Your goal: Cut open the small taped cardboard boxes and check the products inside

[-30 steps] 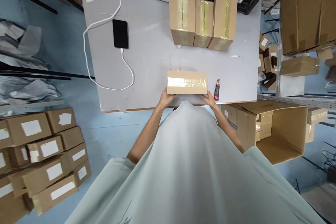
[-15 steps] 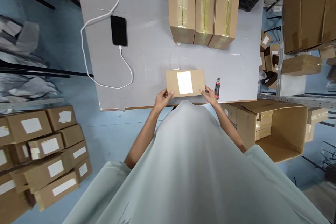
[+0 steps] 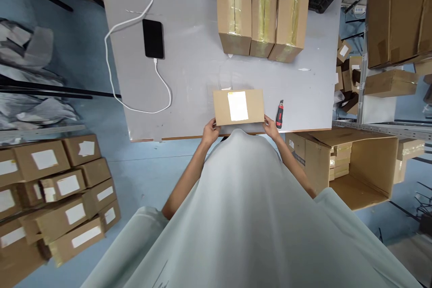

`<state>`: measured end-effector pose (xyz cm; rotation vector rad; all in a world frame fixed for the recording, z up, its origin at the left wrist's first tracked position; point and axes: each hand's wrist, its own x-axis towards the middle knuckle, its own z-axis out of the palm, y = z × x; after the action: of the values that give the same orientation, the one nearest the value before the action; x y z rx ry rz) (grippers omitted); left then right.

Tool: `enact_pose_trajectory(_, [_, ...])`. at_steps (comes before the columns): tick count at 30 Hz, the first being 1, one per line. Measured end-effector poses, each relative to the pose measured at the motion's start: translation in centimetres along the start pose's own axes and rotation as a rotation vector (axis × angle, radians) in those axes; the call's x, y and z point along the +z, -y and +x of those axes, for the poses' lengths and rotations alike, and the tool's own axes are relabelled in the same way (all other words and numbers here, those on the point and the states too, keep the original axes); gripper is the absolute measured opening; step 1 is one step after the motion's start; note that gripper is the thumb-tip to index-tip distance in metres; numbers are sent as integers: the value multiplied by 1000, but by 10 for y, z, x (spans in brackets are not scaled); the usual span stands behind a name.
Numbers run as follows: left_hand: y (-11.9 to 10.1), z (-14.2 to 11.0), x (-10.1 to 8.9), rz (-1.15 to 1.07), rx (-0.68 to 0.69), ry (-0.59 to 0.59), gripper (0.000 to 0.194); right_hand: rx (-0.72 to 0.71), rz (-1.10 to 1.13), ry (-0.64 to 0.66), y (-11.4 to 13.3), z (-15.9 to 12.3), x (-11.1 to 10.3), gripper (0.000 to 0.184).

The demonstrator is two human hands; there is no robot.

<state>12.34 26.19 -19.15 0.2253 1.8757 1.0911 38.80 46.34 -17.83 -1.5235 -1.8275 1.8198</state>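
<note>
A small cardboard box [image 3: 222, 107] with a white label [image 3: 238, 106] on its top face is at the table's near edge, in front of my body. My left hand [image 3: 211, 132] grips its lower left corner, with some fingers hidden beside the box. At the lower right corner, my right hand [image 3: 270, 127] holds the other side with fingers curled against it. Just right of that hand lies a red and black box cutter [image 3: 279, 114] on the table.
On the grey table [image 3: 195, 67] stand three taped boxes [image 3: 263, 22], before a black crate [image 3: 317, 4]. A phone [image 3: 153, 39] with a white cable lies left. Stacked labelled boxes [image 3: 74, 189] are at lower left; an open carton [image 3: 371, 166] is at right.
Both thumbs have slid off the box's top face, and my hands now sit lower at its near corners. The box has hardly moved.
</note>
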Motion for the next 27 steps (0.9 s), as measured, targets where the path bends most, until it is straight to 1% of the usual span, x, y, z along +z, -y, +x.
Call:
enact_pose_trajectory(5, [-2, -2, -3, 33, 47, 21, 51, 13, 1, 14, 1, -7, -2, 66])
enact_pose_trajectory(7, [-6, -1, -8, 49, 92, 12, 47, -24, -6, 5, 4, -11, -6, 68])
enact_pose_trajectory(9, [-11, -1, -13, 74, 157, -9, 44, -87, -16, -16, 10, -14, -11, 72])
enact_pose_trajectory(12, [-24, -2, -20, 121, 272, -62, 45, -149, -50, -74, 26, -16, -20, 82])
enact_pose_trajectory(15, [-38, -3, -24, 179, 340, -105, 47, -179, -113, -122, 42, -12, -26, 83])
enact_pose_trajectory(17, [-44, -2, -23, 214, 321, -124, 45, -187, -172, -137, 50, -8, -28, 79])
enact_pose_trajectory(20, [-49, 1, -18, 224, 252, -148, 41, -169, -249, -141, 54, -1, -28, 78])
enact_pose_trajectory(23, [-50, 8, -16, 231, 238, -157, 38, -162, -257, -137, 55, 5, -26, 76])
enact_pose_trajectory(27, [-50, 15, -16, 240, 230, -133, 35, -152, -241, -135, 53, 9, -27, 73])
